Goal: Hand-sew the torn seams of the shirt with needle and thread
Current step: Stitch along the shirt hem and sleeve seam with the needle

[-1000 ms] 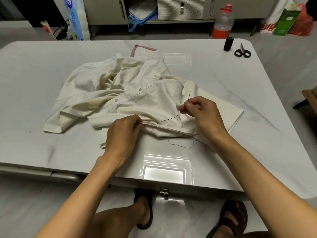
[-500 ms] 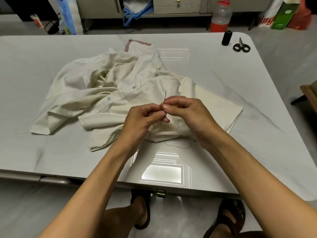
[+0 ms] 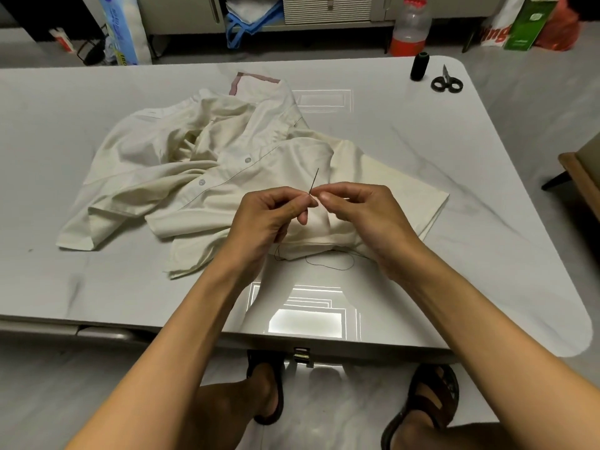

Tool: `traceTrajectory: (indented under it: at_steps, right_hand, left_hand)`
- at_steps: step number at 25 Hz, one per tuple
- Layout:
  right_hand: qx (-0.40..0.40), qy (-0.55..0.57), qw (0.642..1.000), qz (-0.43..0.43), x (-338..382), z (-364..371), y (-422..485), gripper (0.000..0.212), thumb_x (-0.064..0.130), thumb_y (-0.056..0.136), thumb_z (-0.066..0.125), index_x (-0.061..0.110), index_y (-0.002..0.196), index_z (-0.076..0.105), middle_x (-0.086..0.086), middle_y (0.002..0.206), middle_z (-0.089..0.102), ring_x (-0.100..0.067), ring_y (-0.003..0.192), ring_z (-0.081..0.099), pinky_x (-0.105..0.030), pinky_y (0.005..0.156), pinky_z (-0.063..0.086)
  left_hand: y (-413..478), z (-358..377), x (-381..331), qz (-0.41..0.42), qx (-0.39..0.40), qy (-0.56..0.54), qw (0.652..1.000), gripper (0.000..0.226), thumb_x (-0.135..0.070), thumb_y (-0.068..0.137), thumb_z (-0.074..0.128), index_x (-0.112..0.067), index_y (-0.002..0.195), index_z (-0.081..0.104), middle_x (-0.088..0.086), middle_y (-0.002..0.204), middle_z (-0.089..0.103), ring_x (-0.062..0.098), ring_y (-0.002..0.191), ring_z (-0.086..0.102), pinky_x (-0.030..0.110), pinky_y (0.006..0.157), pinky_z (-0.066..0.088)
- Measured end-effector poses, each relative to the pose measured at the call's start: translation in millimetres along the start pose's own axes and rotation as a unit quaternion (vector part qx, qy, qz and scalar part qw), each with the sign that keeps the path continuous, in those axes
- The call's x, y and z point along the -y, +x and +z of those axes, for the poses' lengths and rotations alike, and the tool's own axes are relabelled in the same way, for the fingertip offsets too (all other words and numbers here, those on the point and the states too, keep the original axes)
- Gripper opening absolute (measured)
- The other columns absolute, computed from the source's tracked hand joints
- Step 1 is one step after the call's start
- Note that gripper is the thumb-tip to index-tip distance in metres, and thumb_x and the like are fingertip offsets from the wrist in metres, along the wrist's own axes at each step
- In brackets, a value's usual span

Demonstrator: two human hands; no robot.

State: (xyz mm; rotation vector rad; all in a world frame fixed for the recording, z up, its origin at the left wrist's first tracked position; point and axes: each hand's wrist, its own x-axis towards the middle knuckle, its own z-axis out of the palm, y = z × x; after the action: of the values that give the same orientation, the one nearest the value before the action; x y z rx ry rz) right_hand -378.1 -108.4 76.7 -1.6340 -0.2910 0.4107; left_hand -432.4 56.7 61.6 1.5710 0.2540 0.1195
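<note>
Lifted off the near fold it pressed a second ago, the left hand now meets the right hand above the shirt. Both pinch the needle at its lower end, its tip pointing up and away. Dark thread loops on the table just near of the cloth, as before. Far right, the spool and scissors sit side by side.
</note>
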Motion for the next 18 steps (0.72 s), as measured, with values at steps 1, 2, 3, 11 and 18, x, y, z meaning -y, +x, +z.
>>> traceTrajectory:
  at_steps: [1,2,3,11,18]
  right_hand:
    - [-0.019,-0.070,0.997,-0.020,-5.2,-8.8,-5.1,0.009,0.018,0.087,0.072,0.019,0.094,0.078,0.009,0.089,0.074,0.003,0.078,0.063,-0.012,0.074,0.046]
    - [-0.030,-0.164,0.985,-0.041,-12.2,-18.1,-11.9,0.006,0.019,0.084,0.074,0.021,0.088,0.077,0.010,0.085,0.072,0.000,0.074,0.061,-0.015,0.072,0.045]
    - [-0.032,-0.266,0.962,-0.058,-20.1,-27.0,-19.7,0.004,0.020,0.081,0.076,0.023,0.084,0.076,0.010,0.083,0.069,-0.003,0.072,0.058,-0.018,0.070,0.044]
    - [-0.039,-0.485,0.866,-0.113,-54.4,-39.1,-41.6,0.019,0.029,0.087,0.071,0.026,0.106,0.074,0.007,0.096,0.061,-0.017,0.092,0.054,-0.033,0.072,0.042]
    - [-0.012,-0.640,0.745,-0.187,-57.6,-34.2,-34.7,0.017,0.004,0.072,0.075,0.016,0.069,0.065,0.001,0.071,0.056,-0.024,0.070,0.049,-0.031,0.060,0.028]
  left_hand:
    - [1.0,0.5,1.0,0.000,-0.007,0.002,1.000,0.014,-0.016,0.094,0.065,-0.015,0.084,0.075,-0.002,0.065,0.056,0.012,0.050,0.025,0.026,0.049,0.017]
    - [1.8,-0.4,3.5,-0.005,-0.022,0.002,1.000,0.013,-0.016,0.094,0.066,-0.013,0.085,0.075,-0.002,0.065,0.056,0.011,0.048,0.026,0.023,0.047,0.018]
    - [2.6,-1.4,7.2,-0.011,-0.042,0.001,0.999,0.013,-0.016,0.093,0.066,-0.012,0.085,0.075,-0.002,0.065,0.056,0.010,0.047,0.027,0.021,0.046,0.021]
    - [7.0,6.5,49.1,0.027,-0.127,0.107,0.986,0.021,-0.013,0.095,0.062,-0.014,0.076,0.069,-0.006,0.058,0.059,0.006,0.055,0.048,0.020,0.058,0.037]
    - [7.8,5.3,53.8,0.036,-0.141,0.057,0.988,0.017,-0.008,0.094,0.062,-0.009,0.079,0.069,-0.002,0.058,0.058,0.005,0.055,0.048,0.015,0.057,0.038]
